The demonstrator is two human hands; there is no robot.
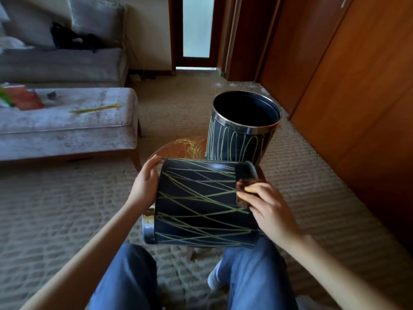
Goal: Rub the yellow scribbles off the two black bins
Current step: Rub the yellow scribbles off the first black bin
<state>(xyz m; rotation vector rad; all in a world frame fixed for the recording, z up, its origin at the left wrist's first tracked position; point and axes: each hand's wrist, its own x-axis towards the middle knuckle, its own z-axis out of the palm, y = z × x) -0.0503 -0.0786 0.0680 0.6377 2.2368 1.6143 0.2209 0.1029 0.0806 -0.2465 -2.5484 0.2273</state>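
Observation:
A black bin point(201, 202) crossed by yellow scribbles lies tilted over my knees, its chrome rim toward me at the lower left. My left hand point(146, 180) presses flat against the bin's upper left edge. My right hand point(266, 206) grips a dark reddish cloth point(242, 186) against the bin's right side; a strip to the right of the cloth looks free of yellow. A second black bin point(241, 137) stands upright behind it, open at the top, with yellow looping lines on its wall.
Both bins are over a small round wooden table point(181, 148) with yellow marks on its top. A grey ottoman point(67, 126) carrying a yellow stick point(93, 109) stands to the left, a sofa behind it. Wooden cabinets point(357, 108) line the right. Carpet covers the floor.

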